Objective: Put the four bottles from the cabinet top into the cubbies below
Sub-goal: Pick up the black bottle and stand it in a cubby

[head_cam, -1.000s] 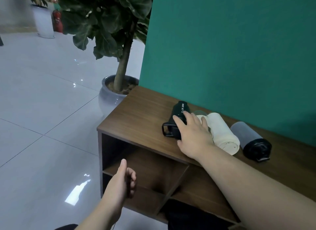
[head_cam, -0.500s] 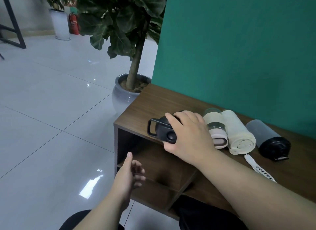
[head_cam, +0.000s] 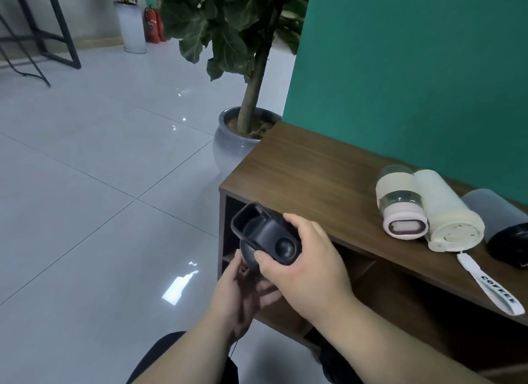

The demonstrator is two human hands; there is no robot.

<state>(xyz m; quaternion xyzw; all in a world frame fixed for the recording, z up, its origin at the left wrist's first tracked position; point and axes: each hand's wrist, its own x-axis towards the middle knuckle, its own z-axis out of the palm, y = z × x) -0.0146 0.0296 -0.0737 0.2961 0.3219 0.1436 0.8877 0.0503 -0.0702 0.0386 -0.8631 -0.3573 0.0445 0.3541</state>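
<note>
My right hand (head_cam: 307, 265) grips a black bottle (head_cam: 267, 236) with a loop handle, held off the cabinet top in front of the upper left cubby (head_cam: 231, 229). My left hand (head_cam: 243, 295) is just under the bottle, fingers spread and touching its underside. Three bottles lie on their sides on the wooden cabinet top (head_cam: 308, 172): a clear one with cream sleeve and pink cap (head_cam: 401, 202), a cream one (head_cam: 445, 212) with a white "COFFEE" strap, and a grey one with black cap (head_cam: 503, 226) at the right edge.
A potted tree in a grey pot (head_cam: 237, 143) stands left of the cabinet against the green wall (head_cam: 414, 69). Glossy tiled floor (head_cam: 100, 183) spreads left. A black metal frame (head_cam: 37, 35) and a white planter (head_cam: 131, 26) are far back.
My right hand lifted the black bottle off the cabinet top and brought it down past the front edge. My left hand rose to meet it from below.
</note>
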